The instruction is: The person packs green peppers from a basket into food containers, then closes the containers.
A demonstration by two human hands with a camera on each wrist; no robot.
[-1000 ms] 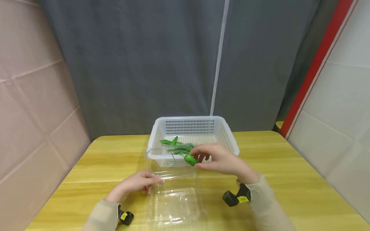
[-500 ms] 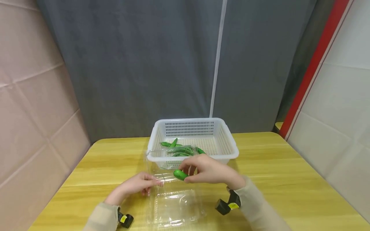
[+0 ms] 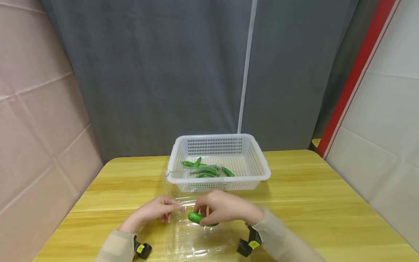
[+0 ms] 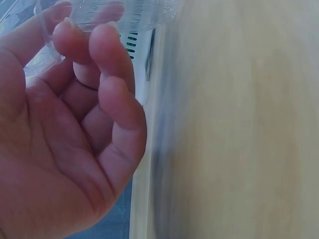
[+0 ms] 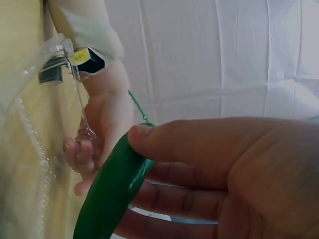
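My right hand (image 3: 226,207) pinches a glossy green chili pepper (image 3: 195,217) between thumb and fingers, over the base of a clear plastic clamshell box (image 3: 196,240). In the right wrist view the same pepper (image 5: 112,194) slants downward, a thin green strand at its upper end. My left hand (image 3: 155,209) pinches the box's left edge near the hinge. The left wrist view shows its fingers (image 4: 117,99) curled, with the clear plastic (image 4: 144,12) at the thumb and fingertips. The box lies opened out, its lid overlapping the front of a white basket.
The white perforated basket (image 3: 216,137) stands at the back of the wooden table (image 3: 311,196). Inside are several green peppers (image 3: 229,172) and a bunch of thin green beans (image 3: 209,171), partly behind the clear lid. A grey curtain (image 3: 163,72) hangs behind the table.
My right hand has carried the pepper from the basket's front rim toward me and slightly left, down over the box's base. My left hand keeps its place on the edge.
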